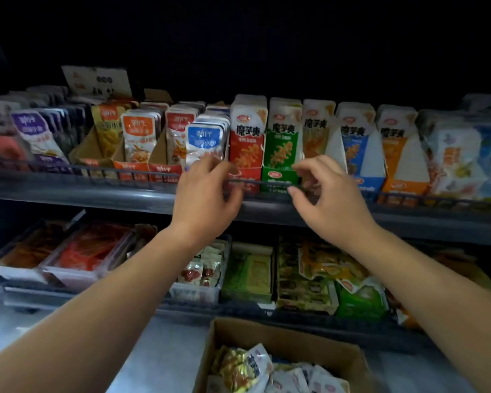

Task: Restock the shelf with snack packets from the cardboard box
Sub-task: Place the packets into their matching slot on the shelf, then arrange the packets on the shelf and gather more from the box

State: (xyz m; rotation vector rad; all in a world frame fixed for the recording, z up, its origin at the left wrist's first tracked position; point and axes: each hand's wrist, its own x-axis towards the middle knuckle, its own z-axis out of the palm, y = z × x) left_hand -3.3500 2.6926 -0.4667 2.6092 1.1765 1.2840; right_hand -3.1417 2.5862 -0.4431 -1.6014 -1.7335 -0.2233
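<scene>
Hovering at the front wire rail (125,173) of the upper shelf (68,191), head view: left hand (207,194) is raised in front of the blue-label packets (204,140) and the red display carton (247,137), fingers half-curled, nothing visible in its grip. Right hand (329,194) is just beside it, in front of the green display carton (282,137), fingers spread and bent claw-like, also holding nothing. Fingertips are blurred, so contact with the rail cannot be told. Cardboard box (281,336) sits open at the bottom centre on a grey table (153,350), below both forearms, with loose snack packets (244,367) piled inside. Lower shelf between box and hands carries clear trays of red packets (88,248) and green packets (360,302). Top of frame is dark.
</scene>
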